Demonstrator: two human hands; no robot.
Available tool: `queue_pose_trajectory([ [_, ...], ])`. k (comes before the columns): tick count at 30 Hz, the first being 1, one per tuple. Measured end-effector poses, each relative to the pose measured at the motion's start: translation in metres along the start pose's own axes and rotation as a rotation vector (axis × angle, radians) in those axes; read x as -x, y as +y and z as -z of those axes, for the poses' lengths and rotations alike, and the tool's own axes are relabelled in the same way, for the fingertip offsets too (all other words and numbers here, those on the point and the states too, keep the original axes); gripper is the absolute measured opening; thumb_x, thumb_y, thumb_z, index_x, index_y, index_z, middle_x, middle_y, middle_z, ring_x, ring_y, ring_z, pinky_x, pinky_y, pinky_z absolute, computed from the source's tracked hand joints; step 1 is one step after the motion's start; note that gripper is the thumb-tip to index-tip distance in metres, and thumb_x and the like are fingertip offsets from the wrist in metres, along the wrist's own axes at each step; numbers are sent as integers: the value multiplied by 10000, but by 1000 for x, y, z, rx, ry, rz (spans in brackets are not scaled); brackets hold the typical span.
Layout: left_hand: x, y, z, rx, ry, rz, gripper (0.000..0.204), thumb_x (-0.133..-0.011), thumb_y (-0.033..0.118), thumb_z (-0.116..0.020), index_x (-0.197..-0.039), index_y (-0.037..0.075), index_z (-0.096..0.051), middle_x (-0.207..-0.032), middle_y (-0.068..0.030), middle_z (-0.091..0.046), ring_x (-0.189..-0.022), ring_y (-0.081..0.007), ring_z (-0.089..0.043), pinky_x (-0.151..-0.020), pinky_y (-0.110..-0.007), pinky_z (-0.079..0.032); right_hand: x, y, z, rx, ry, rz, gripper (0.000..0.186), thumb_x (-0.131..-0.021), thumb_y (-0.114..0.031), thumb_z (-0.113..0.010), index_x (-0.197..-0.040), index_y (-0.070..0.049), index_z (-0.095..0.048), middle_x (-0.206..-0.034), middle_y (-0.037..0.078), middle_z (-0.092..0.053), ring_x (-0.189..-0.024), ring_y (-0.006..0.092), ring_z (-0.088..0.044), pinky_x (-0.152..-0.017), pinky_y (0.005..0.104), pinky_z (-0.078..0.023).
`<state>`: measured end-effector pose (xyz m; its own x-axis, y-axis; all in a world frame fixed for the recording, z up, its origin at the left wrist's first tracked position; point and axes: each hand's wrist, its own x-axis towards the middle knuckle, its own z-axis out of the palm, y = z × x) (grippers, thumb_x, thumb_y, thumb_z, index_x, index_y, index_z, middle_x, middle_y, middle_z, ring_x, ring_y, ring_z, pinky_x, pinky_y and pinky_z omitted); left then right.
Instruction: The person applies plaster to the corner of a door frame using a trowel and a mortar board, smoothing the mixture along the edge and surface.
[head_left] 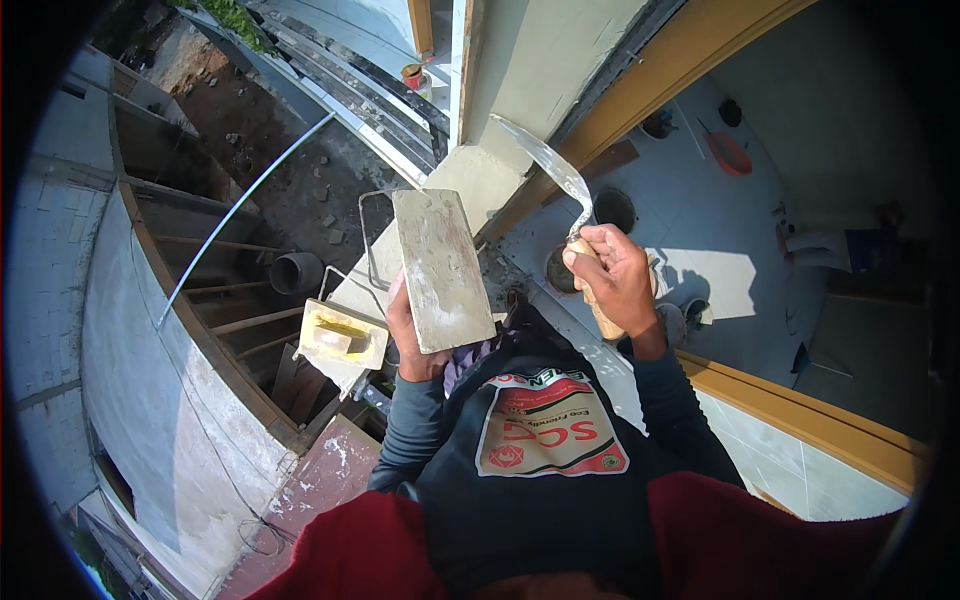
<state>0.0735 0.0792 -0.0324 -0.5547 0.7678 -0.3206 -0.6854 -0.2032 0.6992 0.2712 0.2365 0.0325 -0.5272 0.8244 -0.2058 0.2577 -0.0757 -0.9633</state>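
Observation:
My left hand [404, 332] grips a rectangular plastering float [445, 270] from behind, its flat face turned toward me and smeared with grey plaster. Most of those fingers are hidden by the board. In my right hand [617, 278], fingers are wrapped round the wooden handle of a pointing trowel [548, 158]. The trowel's blade is streaked with plaster and points up and left, toward the plastered wall edge [510, 168]. Left of my left hand, a yellow-faced float [343, 337] with a block handle rests on a narrow ledge.
An orange door frame [640, 90] stands to the right, with a tiled floor beyond it. Mortar buckets [614, 208] and a red basin [730, 153] sit there. A deep drop with a concrete pipe [296, 272] lies left, crossed by a pale hose [235, 205].

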Motion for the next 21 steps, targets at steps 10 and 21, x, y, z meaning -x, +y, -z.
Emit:
queue_pose_trajectory([
  [10, -4, -2, 6, 69, -65, -3, 386, -1015, 179, -415, -1344, -7, -490, -1177, -139, -643, -991, -220, -681, -837, -341, -566, 2, 27, -14, 417, 58, 301, 249, -822, -104, -738, -976, 31, -597, -872, 196, -665, -735, 312, -683, -686, 364, -521],
  [21, -13, 1, 5, 170, -77, 31, 381, -1002, 158, -418, -1326, -24, -504, -1156, -153, -657, -958, -240, -697, -803, -349, -587, 36, -95, -4, -56, 239, 413, 320, -880, -6, -672, -1152, 61, -518, -959, 165, -669, -738, 110, -621, -623, 240, -507],
])
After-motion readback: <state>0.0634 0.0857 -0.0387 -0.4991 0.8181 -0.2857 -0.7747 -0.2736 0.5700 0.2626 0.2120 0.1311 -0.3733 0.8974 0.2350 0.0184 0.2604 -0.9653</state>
